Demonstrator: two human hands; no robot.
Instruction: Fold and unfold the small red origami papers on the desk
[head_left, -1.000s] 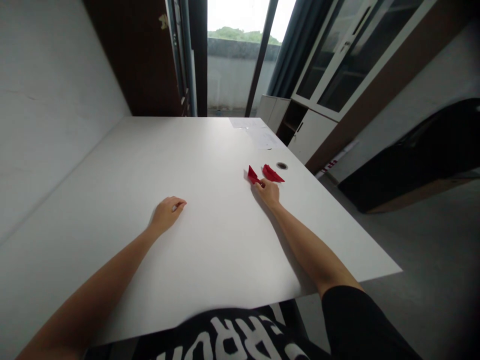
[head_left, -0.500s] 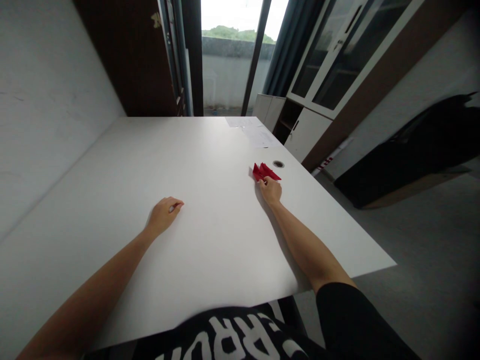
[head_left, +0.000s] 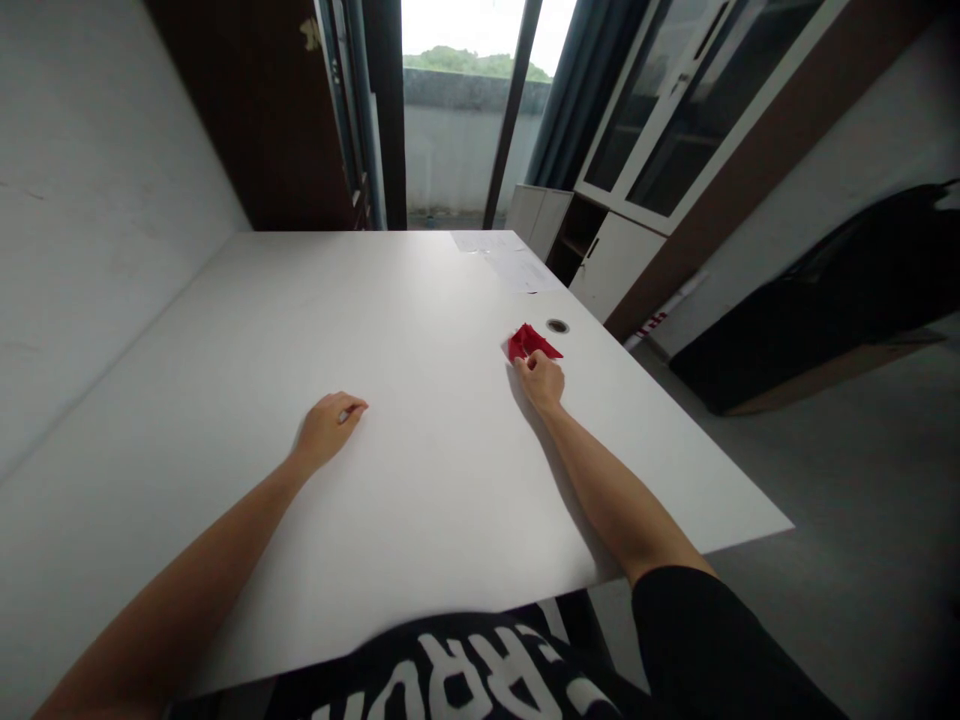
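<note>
right hand (head_left: 538, 382) fingers (head_left: 523, 362) clamped on red folded paper (head_left: 532, 342), which lies farther out, long axis left-right; left hand (head_left: 328, 430) loosely curled, empty, well left on worktop (head_left: 420, 300)

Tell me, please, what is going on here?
A person is working at a white table with bare hands. The fingers of the right hand are pinching the near edge of a folded red paper that lies on the tabletop. The left hand rests on the table, loosely curled, and holds nothing visible. Beyond the red paper are a round cable hole and some white sheets.
</note>
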